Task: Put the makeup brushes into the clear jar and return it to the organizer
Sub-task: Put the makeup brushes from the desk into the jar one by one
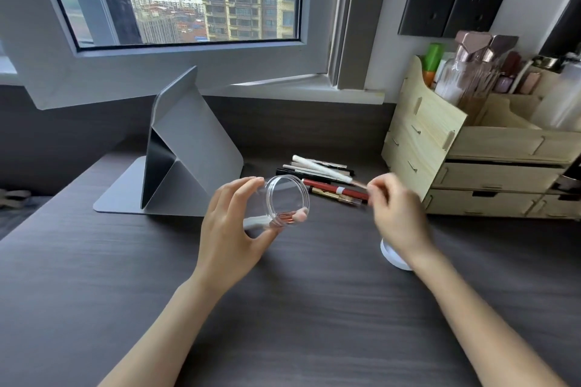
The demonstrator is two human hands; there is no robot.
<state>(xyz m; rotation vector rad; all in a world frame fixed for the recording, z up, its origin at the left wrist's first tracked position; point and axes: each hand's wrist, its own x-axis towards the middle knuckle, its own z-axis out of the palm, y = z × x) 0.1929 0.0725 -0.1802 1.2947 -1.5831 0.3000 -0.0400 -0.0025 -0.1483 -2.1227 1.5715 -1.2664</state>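
My left hand (231, 229) grips the clear jar (284, 199), tilted on its side with its mouth facing me and to the right. A pink-handled brush (287, 215) lies inside it. My right hand (397, 214) is blurred just right of the jar; its fingertips pinch the thin end of a makeup brush (360, 184). Several other brushes and pencils (320, 177) lie on the dark desk behind the jar. The wooden organizer (440, 148) stands at the right.
A white jar lid (393, 256) lies on the desk under my right wrist. A grey folded tablet stand (185, 148) sits left of the jar. Bottles and cosmetics (471, 72) fill the organizer's top. A window is behind.
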